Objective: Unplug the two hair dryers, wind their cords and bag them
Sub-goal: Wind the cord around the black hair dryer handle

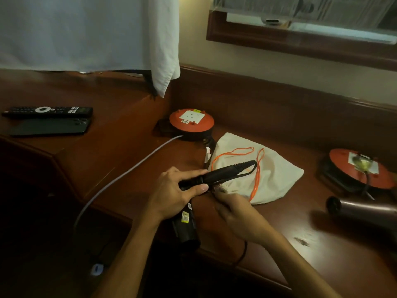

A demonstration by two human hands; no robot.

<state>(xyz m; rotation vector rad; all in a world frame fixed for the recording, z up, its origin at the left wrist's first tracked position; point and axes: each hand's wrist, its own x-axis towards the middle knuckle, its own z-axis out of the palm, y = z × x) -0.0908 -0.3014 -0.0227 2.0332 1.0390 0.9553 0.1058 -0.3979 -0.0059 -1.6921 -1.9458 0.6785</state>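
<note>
Dark reddish wood makes up the tabletop (133,151), which steps from a raised section on the left to a lower run along the wall. A white cloth (163,50) hangs over the back of the raised section, and a wood-framed mirror (300,44) sits on the cream wall at upper right. On the raised part lie a remote control (48,110) and, just in front of it, a dark phone (49,126). Two round orange socket reels stand on the lower run: the near reel (191,121) at centre with a grey cable (129,171) trailing off the front edge, and the far reel (361,168) at right with a plug in it.

A cream drawstring bag (272,175) with orange cords (255,175) lies flat between the reels. The black hair dryer (187,224) is over the front edge of the tabletop, its folded handle pointing toward the bag and its barrel hanging down toward the floor. The left hand (176,190) grips the dryer where handle meets barrel, fingers curled around it. The right hand (234,209) is at the bag's near edge just beside the dryer, fingers curled; blur hides whether it pinches the bag's mouth or the dryer's cord. A second, brownish hair dryer (363,211) lies on the tabletop at right, near the far reel.
</note>
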